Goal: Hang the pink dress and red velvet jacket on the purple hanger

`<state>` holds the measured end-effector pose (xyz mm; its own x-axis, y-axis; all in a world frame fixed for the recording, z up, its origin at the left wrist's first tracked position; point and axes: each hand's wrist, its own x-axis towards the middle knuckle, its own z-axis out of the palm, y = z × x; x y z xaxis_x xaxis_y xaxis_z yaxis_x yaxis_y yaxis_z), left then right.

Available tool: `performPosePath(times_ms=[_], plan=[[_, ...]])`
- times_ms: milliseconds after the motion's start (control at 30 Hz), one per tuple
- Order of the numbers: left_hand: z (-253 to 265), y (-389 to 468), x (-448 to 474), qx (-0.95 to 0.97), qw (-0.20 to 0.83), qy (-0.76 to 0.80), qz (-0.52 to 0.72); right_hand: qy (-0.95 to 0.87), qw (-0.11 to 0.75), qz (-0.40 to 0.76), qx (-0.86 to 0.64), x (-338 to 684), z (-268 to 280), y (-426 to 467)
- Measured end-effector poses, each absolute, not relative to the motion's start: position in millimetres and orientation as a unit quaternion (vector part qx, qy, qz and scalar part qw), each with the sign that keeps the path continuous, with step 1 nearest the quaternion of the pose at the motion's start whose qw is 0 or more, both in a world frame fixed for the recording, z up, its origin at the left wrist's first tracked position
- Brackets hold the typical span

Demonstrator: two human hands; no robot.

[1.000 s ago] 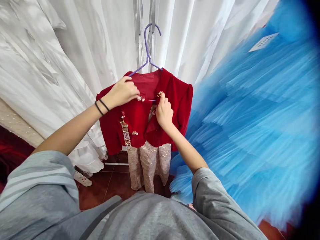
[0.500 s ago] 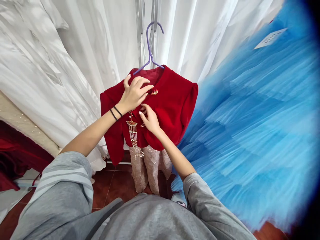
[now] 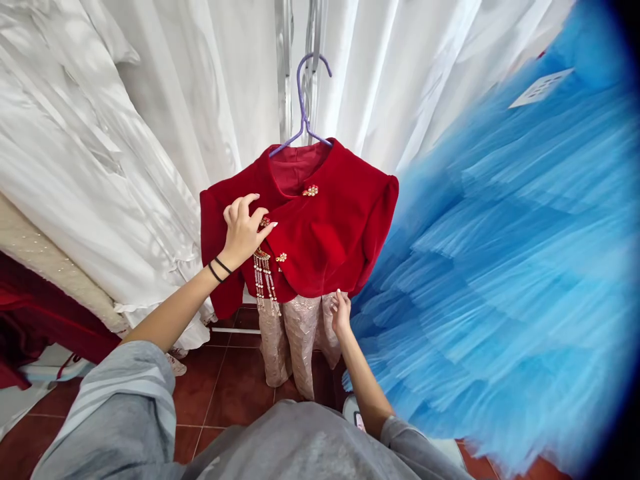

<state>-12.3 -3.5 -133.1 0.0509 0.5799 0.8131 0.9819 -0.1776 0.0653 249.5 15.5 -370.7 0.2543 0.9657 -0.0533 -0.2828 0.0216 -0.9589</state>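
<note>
Hangs as a plush red jacket (image 3: 336, 223), beaded and tasselled, beneath open left hand (image 3: 241, 235), by right hand (image 3: 341, 318) (can't tell if gripping)

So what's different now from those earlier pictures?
The right hand has let go of the red jacket and dropped near its hem. The left hand moved down from the collar towards the beaded tassel. The jacket, parted in front earlier, now overlaps there. The purple hanger still holds it.

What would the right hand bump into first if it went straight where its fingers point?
Probably the red jacket, low down, just above the right hand in the picture, though depth is hard to judge.
</note>
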Motion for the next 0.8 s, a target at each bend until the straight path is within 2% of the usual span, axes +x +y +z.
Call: performPosePath(times_ms=[133,300,400,500,633,800], plan=[[-132.9,1.0,-12.2,-0.668,0.266,-0.580,-0.383,-0.342,0.592,0.584,-0.437,264.0,-368.0,30.9],[-145.9,-3.5,-17.7,-0.679,0.246,-0.569,-0.393,-0.338,0.583,0.543,-0.501,270.5,-370.1,19.5],[-163.2,-13.1,-15.7,-0.651,0.241,-0.572,-0.438,-0.317,0.620,0.429,-0.576,277.9,-356.8,13.4],[-179.0,-14.5,-4.0,-0.558,0.241,-0.626,-0.489,-0.380,0.658,0.240,-0.604,273.9,-311.4,16.7],[-181.9,-0.1,9.6,-0.445,0.239,-0.687,-0.522,-0.607,0.590,-0.018,-0.531,237.9,-227.6,38.3],[-164.7,-10.0,-21.6,-0.438,0.337,-0.655,-0.516,-0.668,0.510,-0.092,-0.534,220.4,-174.9,74.1]])
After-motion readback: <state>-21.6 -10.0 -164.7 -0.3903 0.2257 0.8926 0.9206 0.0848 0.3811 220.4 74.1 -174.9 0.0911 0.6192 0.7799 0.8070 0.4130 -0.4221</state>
